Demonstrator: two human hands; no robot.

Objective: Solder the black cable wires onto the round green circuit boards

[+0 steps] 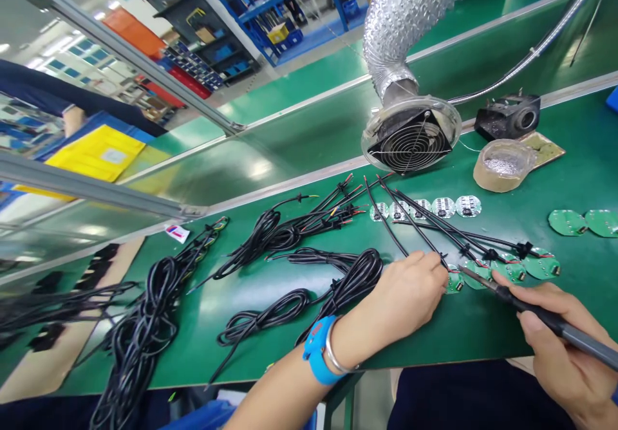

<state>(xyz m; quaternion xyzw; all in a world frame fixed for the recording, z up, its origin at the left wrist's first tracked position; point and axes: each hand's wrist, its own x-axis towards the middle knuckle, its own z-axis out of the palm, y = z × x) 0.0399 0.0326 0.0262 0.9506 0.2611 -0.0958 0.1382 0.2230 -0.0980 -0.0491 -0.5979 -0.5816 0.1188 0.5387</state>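
Note:
My right hand [562, 340] is wrapped around a soldering iron [545, 314], its tip pointing left to the row of round green circuit boards. My left hand [410, 291], wearing a blue watch [321, 349] and a silver bangle, pinches a black cable [425, 240] at the leftmost board [454, 280]. Its fingertips hide the cable's end. The iron's tip is beside that board; whether it touches is unclear. Other boards in the row, such as the rightmost one [541, 266], have black cables with red wire ends lying on them.
Bundles of black cable [159, 308] cover the left of the green bench. Behind the boards stands a fume extractor fan [410, 143] on a foil duct [405, 24]. A tape roll [502, 166] and a black iron stand [506, 118] sit at back right. White-patterned round boards [443, 208] lie mid-bench.

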